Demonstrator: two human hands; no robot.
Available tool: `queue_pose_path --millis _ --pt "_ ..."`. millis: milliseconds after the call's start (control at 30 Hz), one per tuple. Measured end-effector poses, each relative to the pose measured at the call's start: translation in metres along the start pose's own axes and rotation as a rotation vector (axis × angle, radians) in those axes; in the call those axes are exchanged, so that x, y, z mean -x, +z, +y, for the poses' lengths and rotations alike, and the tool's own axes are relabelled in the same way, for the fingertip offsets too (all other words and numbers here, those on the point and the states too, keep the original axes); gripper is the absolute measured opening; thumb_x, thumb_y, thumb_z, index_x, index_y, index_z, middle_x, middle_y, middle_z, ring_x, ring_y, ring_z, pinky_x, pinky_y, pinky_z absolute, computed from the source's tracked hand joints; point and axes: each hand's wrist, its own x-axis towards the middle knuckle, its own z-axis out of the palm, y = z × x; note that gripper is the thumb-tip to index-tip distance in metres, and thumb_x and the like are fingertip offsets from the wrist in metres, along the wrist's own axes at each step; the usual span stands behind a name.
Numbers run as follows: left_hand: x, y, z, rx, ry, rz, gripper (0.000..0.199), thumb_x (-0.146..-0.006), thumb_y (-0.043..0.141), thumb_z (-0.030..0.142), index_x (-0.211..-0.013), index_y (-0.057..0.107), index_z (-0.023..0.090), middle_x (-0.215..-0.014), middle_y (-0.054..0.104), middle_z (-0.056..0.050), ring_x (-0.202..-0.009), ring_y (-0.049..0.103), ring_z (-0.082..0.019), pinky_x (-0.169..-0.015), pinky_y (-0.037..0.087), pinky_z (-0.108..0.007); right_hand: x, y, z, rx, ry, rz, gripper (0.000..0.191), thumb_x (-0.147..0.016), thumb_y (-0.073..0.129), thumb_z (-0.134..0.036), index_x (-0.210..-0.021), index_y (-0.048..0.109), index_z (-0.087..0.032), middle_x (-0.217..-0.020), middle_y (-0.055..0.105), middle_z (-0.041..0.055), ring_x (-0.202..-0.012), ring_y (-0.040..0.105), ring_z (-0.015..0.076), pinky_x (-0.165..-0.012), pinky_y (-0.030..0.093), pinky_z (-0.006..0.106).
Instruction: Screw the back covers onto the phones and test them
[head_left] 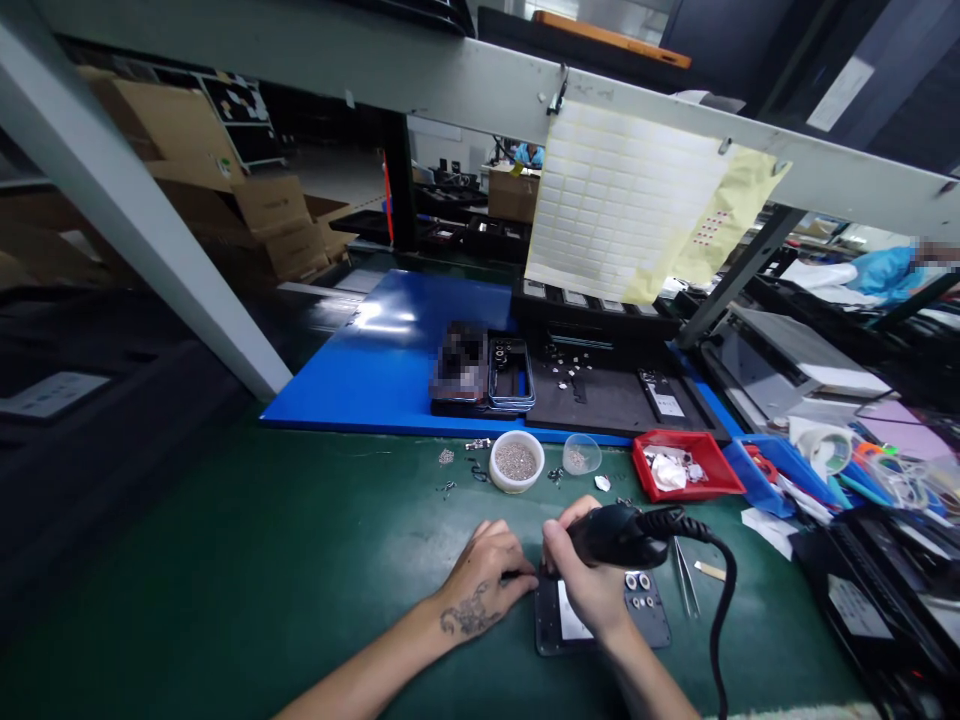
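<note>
My right hand (589, 570) is wrapped round a black power screwdriver (619, 535) with a coiled cable at its rear. The tool's tip is hidden behind my fingers, over the upper left part of a dark flat device panel (551, 635). This panel lies on the green bench mat and bears a white label (571, 612) and several round rings at its right. At the panel's left edge, my tattooed left hand (491, 570) rests on the mat with curled fingers, thumb and forefinger together; what is between them is too small to tell.
Beyond my hands stand a white tub of screws (517, 462), a clear cup (582, 455) and a red bin (686, 467). Tweezers (685, 578) lie right of the panel. A blue mat (352, 370) holds phone frames (511, 372) and a black tray (615, 400). Sticker sheets hang above.
</note>
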Motion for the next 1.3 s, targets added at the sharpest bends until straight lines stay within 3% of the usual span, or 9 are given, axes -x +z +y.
queue_pose_path --millis 200,500,667,1067,1300 --pt "0.001 -0.002 0.002 0.005 0.029 -0.009 0.006 -0.081 0.067 0.016 -0.079 0.07 0.021 -0.079 0.065 -0.001 -0.08 0.054 -0.02 -0.076 0.034 -0.035 -0.002 0.0 -0.003 0.045 0.008 -0.07 0.019 -0.086 0.062 -0.03 -0.076 0.047 -0.022 -0.052 0.051 -0.0071 -0.045 0.049 0.0124 -0.046 0.043 0.026" --pt "0.0 -0.006 0.006 -0.022 0.084 -0.029 0.023 -0.088 0.051 0.015 -0.098 0.07 0.023 -0.081 0.062 -0.004 -0.081 0.052 -0.021 -0.073 0.036 -0.036 -0.005 -0.002 -0.012 -0.118 -0.005 -0.026 0.019 -0.086 0.063 -0.03 -0.077 0.047 -0.023 -0.051 0.051 -0.0072 -0.043 0.047 0.0119 -0.045 0.039 0.025" --pt "0.001 -0.001 -0.002 -0.045 0.104 -0.01 0.021 -0.09 0.052 0.017 -0.1 0.07 0.024 -0.08 0.062 -0.004 -0.08 0.052 -0.021 -0.071 0.037 -0.035 -0.006 -0.002 -0.016 -0.218 -0.003 -0.036 0.02 -0.087 0.062 -0.032 -0.079 0.045 -0.023 -0.049 0.047 -0.0096 -0.041 0.046 0.01 -0.045 0.04 0.023" --pt "-0.001 0.002 0.0 -0.013 0.041 0.027 0.012 -0.081 0.067 0.016 -0.087 0.073 0.023 -0.076 0.065 -0.002 -0.08 0.055 -0.02 -0.075 0.038 -0.036 -0.006 0.001 -0.009 -0.135 -0.001 0.005 0.022 -0.085 0.063 -0.033 -0.076 0.047 -0.021 -0.049 0.049 -0.0076 -0.042 0.045 0.01 -0.043 0.039 0.023" --pt "0.001 -0.002 0.001 -0.018 0.071 0.007 0.017 -0.086 0.06 0.015 -0.093 0.072 0.023 -0.078 0.064 -0.003 -0.08 0.053 -0.021 -0.074 0.038 -0.036 -0.005 -0.002 -0.01 -0.053 0.006 -0.005 0.021 -0.083 0.065 -0.034 -0.075 0.05 -0.022 -0.052 0.051 -0.0058 -0.044 0.049 0.0127 -0.046 0.043 0.026"
